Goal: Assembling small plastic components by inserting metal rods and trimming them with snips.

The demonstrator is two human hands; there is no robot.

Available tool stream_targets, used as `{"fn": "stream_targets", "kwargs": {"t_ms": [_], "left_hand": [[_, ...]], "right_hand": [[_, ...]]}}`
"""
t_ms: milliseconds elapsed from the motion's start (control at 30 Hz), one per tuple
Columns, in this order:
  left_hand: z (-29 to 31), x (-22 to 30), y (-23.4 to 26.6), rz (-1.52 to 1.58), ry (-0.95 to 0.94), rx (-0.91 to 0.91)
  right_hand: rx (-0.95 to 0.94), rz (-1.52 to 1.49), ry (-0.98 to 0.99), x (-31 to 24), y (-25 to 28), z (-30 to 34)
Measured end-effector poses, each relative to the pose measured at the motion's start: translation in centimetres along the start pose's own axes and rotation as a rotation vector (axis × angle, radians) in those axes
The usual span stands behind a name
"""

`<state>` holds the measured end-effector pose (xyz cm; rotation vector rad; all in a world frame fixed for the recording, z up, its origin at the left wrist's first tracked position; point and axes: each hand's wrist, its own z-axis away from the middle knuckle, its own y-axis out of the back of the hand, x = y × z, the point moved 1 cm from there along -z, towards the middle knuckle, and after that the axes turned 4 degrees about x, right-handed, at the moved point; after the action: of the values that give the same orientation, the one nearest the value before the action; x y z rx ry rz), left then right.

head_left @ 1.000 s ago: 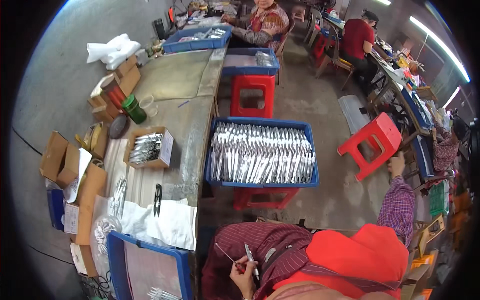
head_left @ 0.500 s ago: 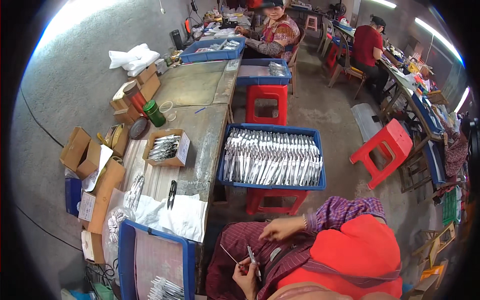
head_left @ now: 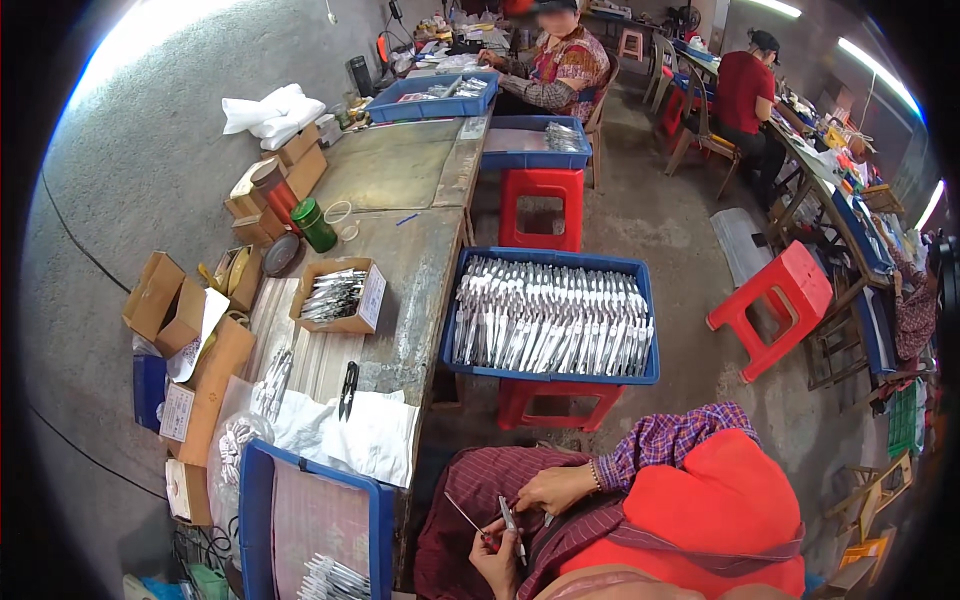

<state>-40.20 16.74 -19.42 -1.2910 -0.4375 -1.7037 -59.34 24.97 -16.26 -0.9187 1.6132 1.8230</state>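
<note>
Gripping thin tool [head_left: 465,513], silver pen [head_left: 509,517]: my left hand [head_left: 494,570], beyond table's [head_left: 420,290] right edge | right hand [head_left: 556,490]: angled inward, grip I can't tell

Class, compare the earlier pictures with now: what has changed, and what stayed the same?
The right hand swung in from the far right to beside the left hand. The left hand still holds the silver pen-like piece and thin tool; the filled blue tray stayed put.

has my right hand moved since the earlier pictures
Yes. A second ago your right hand showed beside the rightmost red stool; now it is well left of and nearer you than that stool, by your left hand.
</note>
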Motion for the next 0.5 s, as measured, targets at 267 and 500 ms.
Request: {"fn": "stream_targets", "kwargs": {"t_ms": [267, 500], "left_hand": [[0.3, 0.9, -0.7, -0.018, 0.046, 0.033], [0.6, 1.5, -0.8, -0.048, 0.054, 0.049]], "right_hand": [[-0.053, -0.059, -0.038, 0.3, 0.1, -0.3], [-0.085, -0.107, -0.079, 0.1, 0.5, -0.5]]}}
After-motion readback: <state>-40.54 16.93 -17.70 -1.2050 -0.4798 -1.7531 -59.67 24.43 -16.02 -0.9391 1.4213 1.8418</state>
